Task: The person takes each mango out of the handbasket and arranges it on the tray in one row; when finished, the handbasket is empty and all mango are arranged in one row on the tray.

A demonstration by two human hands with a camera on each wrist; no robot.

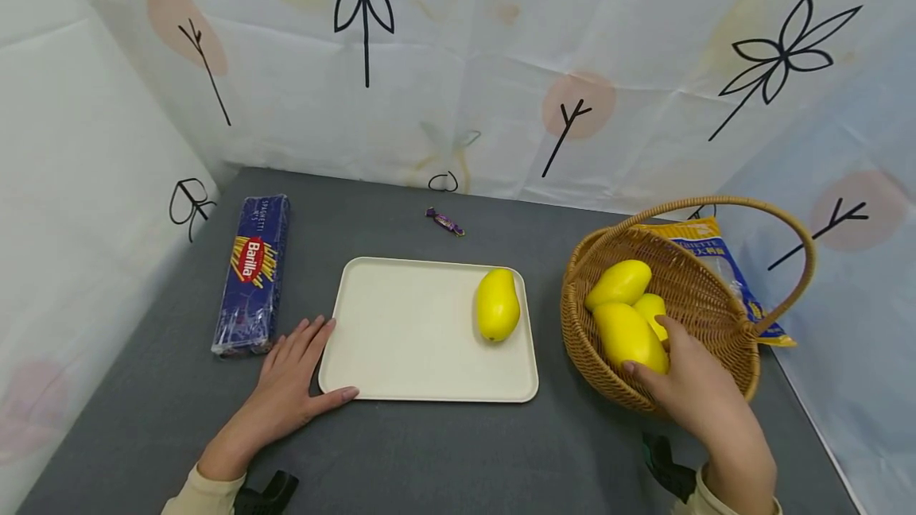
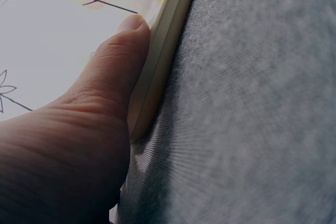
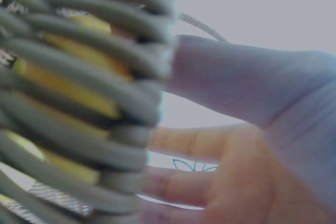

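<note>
My left hand (image 1: pixel 286 388) lies spread at the cream tray's (image 1: pixel 415 340) near left corner. Its thumb (image 2: pixel 113 61) presses along the near rim, and its fingertips touch the left side. One yellow mango (image 1: pixel 498 304) rests on the tray's right part. Inside the wicker basket (image 1: pixel 704 304) are several more mangoes. My right hand (image 1: pixel 694 388) reaches over the basket's near rim and holds the front mango (image 1: pixel 626 332), thumb at its lower end and fingers along its right side. In the right wrist view, the basket wall (image 3: pixel 79 93) hides the fingertips.
A blue spaghetti pack (image 1: pixel 250 272) lies left of the tray. Behind the tray is a small purple wrapped candy (image 1: pixel 445 222). A blue and yellow bag (image 1: pixel 744 276) sits behind the basket, whose tall handle (image 1: pixel 794 221) arches over its right side. Patterned cloth hangs around the grey table.
</note>
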